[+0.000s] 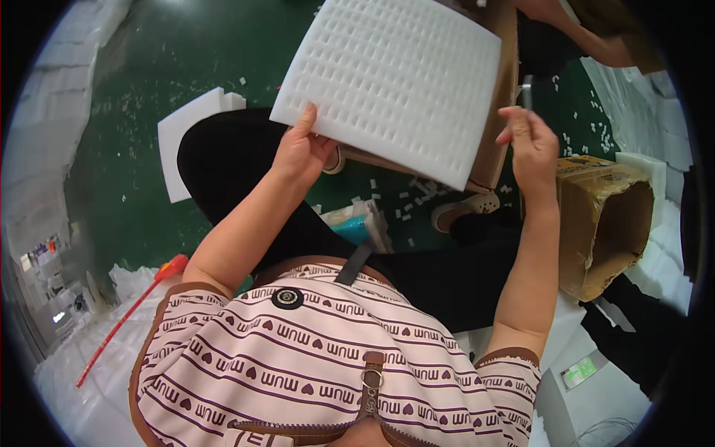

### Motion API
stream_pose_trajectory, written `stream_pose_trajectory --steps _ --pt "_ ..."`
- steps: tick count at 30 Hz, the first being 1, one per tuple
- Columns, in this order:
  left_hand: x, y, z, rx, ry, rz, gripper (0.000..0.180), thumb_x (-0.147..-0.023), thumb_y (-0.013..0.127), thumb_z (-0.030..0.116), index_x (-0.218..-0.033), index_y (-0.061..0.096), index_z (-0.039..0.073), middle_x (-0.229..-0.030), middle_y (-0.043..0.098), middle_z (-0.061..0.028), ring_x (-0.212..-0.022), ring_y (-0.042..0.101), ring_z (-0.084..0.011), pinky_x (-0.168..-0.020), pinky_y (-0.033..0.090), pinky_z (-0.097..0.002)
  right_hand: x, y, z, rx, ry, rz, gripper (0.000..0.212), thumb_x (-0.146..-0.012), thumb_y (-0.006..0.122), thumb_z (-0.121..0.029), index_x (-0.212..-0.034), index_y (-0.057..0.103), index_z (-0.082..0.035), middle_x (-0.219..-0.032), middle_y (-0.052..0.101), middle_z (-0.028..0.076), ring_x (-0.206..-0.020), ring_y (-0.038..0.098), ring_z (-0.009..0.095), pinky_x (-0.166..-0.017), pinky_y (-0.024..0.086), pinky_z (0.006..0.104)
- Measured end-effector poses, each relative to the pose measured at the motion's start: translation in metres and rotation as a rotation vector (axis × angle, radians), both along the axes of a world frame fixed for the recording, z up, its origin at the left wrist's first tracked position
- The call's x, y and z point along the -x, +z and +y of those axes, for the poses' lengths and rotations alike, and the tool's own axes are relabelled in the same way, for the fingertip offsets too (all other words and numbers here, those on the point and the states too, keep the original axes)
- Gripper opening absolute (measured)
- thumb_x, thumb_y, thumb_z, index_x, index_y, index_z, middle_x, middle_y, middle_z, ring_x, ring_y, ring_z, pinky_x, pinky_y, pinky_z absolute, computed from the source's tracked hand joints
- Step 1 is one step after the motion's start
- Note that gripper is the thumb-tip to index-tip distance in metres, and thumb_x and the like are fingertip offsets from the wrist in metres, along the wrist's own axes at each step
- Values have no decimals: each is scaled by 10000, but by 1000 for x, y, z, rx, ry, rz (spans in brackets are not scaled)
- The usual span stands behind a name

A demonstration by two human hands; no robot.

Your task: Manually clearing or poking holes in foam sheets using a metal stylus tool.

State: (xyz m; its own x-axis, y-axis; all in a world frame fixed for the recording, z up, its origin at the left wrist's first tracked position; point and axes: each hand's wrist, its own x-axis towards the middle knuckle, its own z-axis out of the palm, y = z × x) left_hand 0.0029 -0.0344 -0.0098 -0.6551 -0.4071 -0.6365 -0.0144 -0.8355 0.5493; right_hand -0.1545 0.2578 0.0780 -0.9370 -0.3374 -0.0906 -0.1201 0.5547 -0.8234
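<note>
A white foam sheet (395, 82) with rows of small slots tilts in front of me. My left hand (302, 153) grips its near left corner, thumb on top and the other fingers underneath. Right of the sheet, apart from its edge, my right hand (530, 149) is raised with its fingers bent together. Just beyond those fingertips shows a small, blurred greyish object (527, 91); whether the hand holds it is unclear. Beneath the sheet stands a brown cardboard box (488, 160), mostly hidden.
An open cardboard box (585, 223) lies at right. More white foam (173, 160) rests beyond my left knee. Small white scraps (424, 192) dot the green floor (126, 186). A red stick (123, 328) lies lower left. Another person's arm (596, 45) reaches in at upper right.
</note>
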Motion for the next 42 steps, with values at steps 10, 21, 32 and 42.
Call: stream_pose_trajectory --steps 10,21,32,42 --pt "20 -5 27 -91 -20 58 448 -947 612 232 -1299 448 7 -1214 598 -158 -1100 616 -277 -967 515 -431 -32 -44 38 113 -240 -237 323 -948 600 -230 -1052 615 75 -863 644 79 -722 580 130 -669 477 222" --pt "27 0 113 -334 -448 183 568 -878 685 293 -1341 446 68 -1278 568 -174 -1174 570 -319 -1060 403 -474 -30 -62 33 193 -233 -545 282 -919 602 -157 -1051 595 92 -911 655 117 -751 600 140 -651 478 222" --pt "29 -24 133 -471 -602 86 434 -891 632 189 -1256 501 -4 -1160 633 -176 -1077 628 -280 -984 457 -372 -41 -42 66 -117 -301 -170 246 -933 579 -192 -978 674 31 -874 681 86 -681 560 143 -656 468 253" --pt "29 -15 137 -406 -571 9 353 -896 625 159 -1189 543 -20 -1116 645 -167 -1036 640 -266 -941 487 -349 -54 -18 50 123 -427 12 309 -1006 486 -239 -887 666 -18 -712 618 26 -613 504 119 -595 415 225"
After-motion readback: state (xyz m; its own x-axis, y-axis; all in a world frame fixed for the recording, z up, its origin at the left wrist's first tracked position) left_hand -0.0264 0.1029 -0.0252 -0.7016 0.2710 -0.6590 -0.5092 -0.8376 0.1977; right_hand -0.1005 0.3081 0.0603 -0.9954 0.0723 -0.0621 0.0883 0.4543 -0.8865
